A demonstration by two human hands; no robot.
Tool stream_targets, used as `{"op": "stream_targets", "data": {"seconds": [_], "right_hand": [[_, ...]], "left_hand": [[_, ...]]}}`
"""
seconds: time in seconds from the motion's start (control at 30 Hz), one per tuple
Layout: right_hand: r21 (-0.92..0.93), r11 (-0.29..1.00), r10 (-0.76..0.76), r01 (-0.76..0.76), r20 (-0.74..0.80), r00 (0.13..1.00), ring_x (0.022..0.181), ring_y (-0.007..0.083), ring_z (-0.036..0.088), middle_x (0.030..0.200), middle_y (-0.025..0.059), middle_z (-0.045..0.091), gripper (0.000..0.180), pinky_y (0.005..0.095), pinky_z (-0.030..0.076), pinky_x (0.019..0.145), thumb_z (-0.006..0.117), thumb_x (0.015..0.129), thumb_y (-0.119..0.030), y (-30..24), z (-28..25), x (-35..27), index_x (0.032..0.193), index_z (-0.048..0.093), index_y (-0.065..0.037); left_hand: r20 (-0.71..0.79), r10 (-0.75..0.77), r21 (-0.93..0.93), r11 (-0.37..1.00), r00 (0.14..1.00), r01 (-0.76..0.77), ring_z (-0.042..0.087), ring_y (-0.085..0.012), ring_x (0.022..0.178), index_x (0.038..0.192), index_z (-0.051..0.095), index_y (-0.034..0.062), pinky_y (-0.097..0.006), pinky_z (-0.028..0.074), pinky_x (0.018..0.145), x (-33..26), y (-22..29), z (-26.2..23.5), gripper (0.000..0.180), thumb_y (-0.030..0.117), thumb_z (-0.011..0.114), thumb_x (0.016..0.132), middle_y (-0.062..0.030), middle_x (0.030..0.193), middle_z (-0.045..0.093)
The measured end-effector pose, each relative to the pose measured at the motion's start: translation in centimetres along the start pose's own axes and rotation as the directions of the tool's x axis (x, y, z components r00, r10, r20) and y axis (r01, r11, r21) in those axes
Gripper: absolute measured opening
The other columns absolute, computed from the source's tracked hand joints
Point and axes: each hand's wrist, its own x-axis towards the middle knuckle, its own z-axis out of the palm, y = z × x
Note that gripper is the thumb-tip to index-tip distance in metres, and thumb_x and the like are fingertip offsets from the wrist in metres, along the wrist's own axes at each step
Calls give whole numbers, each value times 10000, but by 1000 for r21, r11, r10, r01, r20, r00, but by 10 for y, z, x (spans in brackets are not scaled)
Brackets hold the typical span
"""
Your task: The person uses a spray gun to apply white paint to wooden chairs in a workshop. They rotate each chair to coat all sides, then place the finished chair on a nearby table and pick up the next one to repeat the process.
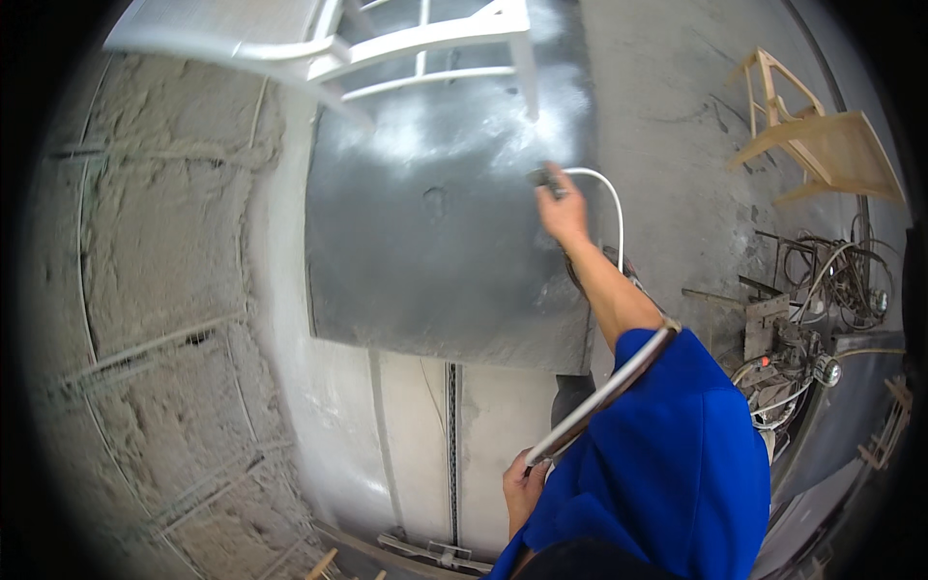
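Stretched out ahead, my right hand (564, 208) is closed round a small spray gun (549, 182), partly hidden by the fingers. A white hose (615, 198) curves from the gun back along my forearm. Close to my body, my left hand (522, 493) grips a length of this hose, which passes over my blue right sleeve. Beyond the spray gun, at the top, stands a white-painted chair (425, 37), cut off by the picture's edge and slightly blurred. It rests on a dark grey sheet (416, 261) whose surface has whitish patches near the chair leg.
Dusty, coated wall panels (164, 242) with thin bars line the left side. An unpainted wooden chair (822, 145) is at the upper right. Below it sits machinery (773, 338) with tangled cables and hoses (836, 261). A floor slot (452, 445) runs below the sheet.
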Motion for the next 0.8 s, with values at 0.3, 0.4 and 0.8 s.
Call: {"op": "stream_targets", "data": {"seconds": [0.3, 0.4, 0.8], "right_hand": [[755, 640, 77, 143, -248, 966, 728, 130, 673, 922, 60, 675, 556, 252, 480, 442, 656, 984, -120, -66, -78, 258, 1504, 466, -63], [733, 680, 182, 29, -206, 962, 746, 162, 691, 953, 73, 701, 574, 301, 528, 507, 679, 952, -126, -89, -58, 324, 1499, 506, -102], [502, 818, 321, -283, 10, 947, 1013, 207, 725, 1150, 72, 708, 447, 360, 556, 688, 686, 989, -234, 53, -112, 265, 1395, 548, -111]], "left_hand": [[19, 105, 380, 919, 994, -105, 665, -167, 852, 1101, 736, -21, -289, 524, 785, 82, 100, 172, 164, 8, 721, 941, -128, 972, 738], [54, 104, 378, 919, 993, -117, 678, -172, 859, 1132, 733, -14, -294, 532, 789, 90, 110, 203, 203, 25, 736, 933, -127, 1002, 754], [-30, 216, 423, 888, 976, -183, 726, -269, 909, 1136, 711, 19, -334, 553, 826, 62, 96, 211, 189, 50, 714, 949, -166, 1035, 744]]}}
